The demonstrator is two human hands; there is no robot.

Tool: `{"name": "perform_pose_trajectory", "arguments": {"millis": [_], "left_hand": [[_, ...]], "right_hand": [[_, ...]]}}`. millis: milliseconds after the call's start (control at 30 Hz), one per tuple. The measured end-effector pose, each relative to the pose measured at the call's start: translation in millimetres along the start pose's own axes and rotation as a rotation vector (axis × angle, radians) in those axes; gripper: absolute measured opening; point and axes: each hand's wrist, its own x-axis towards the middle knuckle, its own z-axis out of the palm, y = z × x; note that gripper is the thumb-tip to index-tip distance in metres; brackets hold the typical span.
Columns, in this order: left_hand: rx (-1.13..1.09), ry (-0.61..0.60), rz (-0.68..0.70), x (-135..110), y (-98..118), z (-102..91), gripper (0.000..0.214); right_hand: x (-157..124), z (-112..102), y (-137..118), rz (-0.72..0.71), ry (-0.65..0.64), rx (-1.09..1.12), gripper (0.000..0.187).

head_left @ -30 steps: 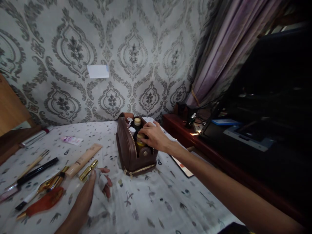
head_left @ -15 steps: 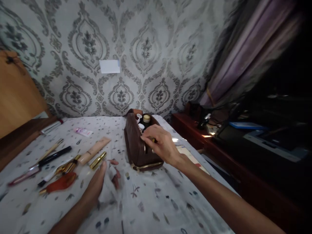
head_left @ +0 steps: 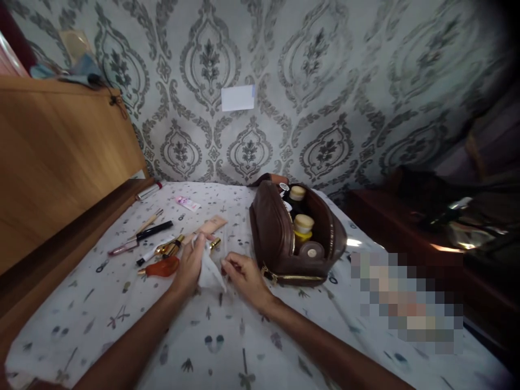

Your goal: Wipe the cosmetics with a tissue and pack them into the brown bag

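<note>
My left hand (head_left: 189, 266) is closed around a crumpled white tissue (head_left: 210, 275), which hangs down between my two hands. Close to its right side, my right hand (head_left: 248, 281) has its fingers curled in a pinch; whatever is between them is too small or hidden to name. Just right of that hand stands a brown cosmetic bag (head_left: 268, 230), unzipped. Inside it are a dark bottle with a cream cap (head_left: 298, 193) and a yellow bottle with a cream cap (head_left: 304, 223). A gold tube (head_left: 215, 244) and a beige tube (head_left: 214, 224) lie just beyond my left hand.
Left of my hands lie an orange teardrop-shaped item (head_left: 162, 267), a black tube (head_left: 155, 231), a pink tube (head_left: 124, 248) and a small pink-and-white tube (head_left: 188, 203) on the patterned sheet (head_left: 227, 336). A wooden board (head_left: 60, 157) borders the left; dark red furniture (head_left: 377, 216) stands right.
My right hand has come out of the bag's opening and moved left beside the tissue. The view has turned left, so the bag appears farther right. My left hand still holds the tissue.
</note>
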Motion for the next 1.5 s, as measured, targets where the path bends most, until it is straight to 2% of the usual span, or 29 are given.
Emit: {"name": "perform_pose_trajectory", "arguments": {"millis": [67, 167, 267, 433, 600, 800, 933, 1067, 1200, 1333, 1400, 1500], "left_hand": [[0.024, 0.078, 0.093, 11.3, 0.1, -10.5, 0.050], [0.064, 0.140, 0.162, 23.4, 1.0, -20.8, 0.039], [0.142, 0.132, 0.225, 27.8, 0.9, -23.8, 0.026], [0.318, 0.059, 0.305, 25.9, -5.0, -23.0, 0.013], [0.464, 0.005, 0.331, 19.7, -9.0, -20.6, 0.026], [0.519, -0.041, 0.384, 13.1, -3.1, -18.2, 0.027], [0.523, -0.019, 0.420, 11.0, 1.5, -21.7, 0.032], [0.548, 0.035, 0.452, 10.6, 7.1, -27.8, 0.028], [0.615, 0.147, 0.469, 18.2, 13.2, -48.1, 0.033], [0.766, 0.321, 0.371, 42.0, 16.8, -90.0, 0.037], [0.887, 0.325, 0.298, 56.0, 15.1, -112.4, 0.036], [1.090, 0.244, 0.193, 70.9, 5.7, -136.1, 0.031]], "right_hand": [[7.0, 12.5, 8.3, 0.074, -0.016, 0.079, 0.039], [10.3, 27.5, 15.6, 0.115, -0.006, 0.125, 0.035], [5.2, 33.2, 16.3, 0.092, -0.004, 0.108, 0.034], [-2.0, 29.9, 13.4, 0.024, -0.043, 0.051, 0.033], [-1.6, 28.7, 13.6, 0.045, -0.035, 0.068, 0.037], [-3.8, 29.4, 13.5, 0.042, -0.042, 0.054, 0.038], [-4.5, 30.3, 15.1, 0.035, -0.052, 0.035, 0.038], [-4.6, 31.7, 17.5, 0.012, -0.060, 0.014, 0.036], [-5.9, 32.7, 16.3, 0.000, -0.059, 0.010, 0.036], [-7.1, 32.7, 12.9, -0.006, -0.061, 0.012, 0.034], [-7.2, 32.6, 11.7, -0.004, -0.062, 0.019, 0.034], [-7.0, 32.6, 10.5, -0.001, -0.059, 0.035, 0.034]]}}
